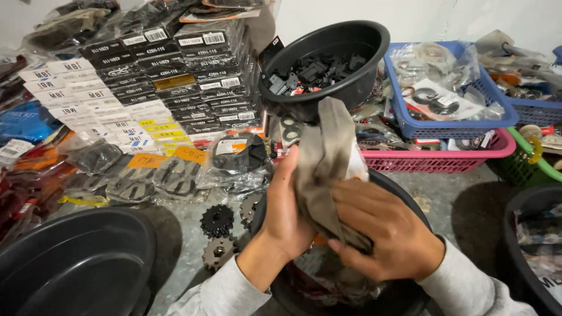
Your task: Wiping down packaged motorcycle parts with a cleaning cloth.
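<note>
Both of my hands hold a dirty grey-brown cloth point(328, 158) bunched upright over a black tub point(404, 199) in front of me. My left hand point(287, 205) grips the cloth's left side with the fingers curled into it. My right hand point(383, 228) closes over the lower part of the cloth from the right. Whatever may be wrapped inside the cloth is hidden. The tub below shows red-and-white packets point(328, 281) under my wrists.
A tilted black bowl point(345, 44) of small black parts sits beyond the cloth. Stacked boxes point(175, 76) stand at left, blue point(445, 126) and pink point(433, 158) baskets at right. Sprockets point(218, 220) lie on the floor, a black lid point(76, 263) at lower left, another black tub point(518, 246) at right.
</note>
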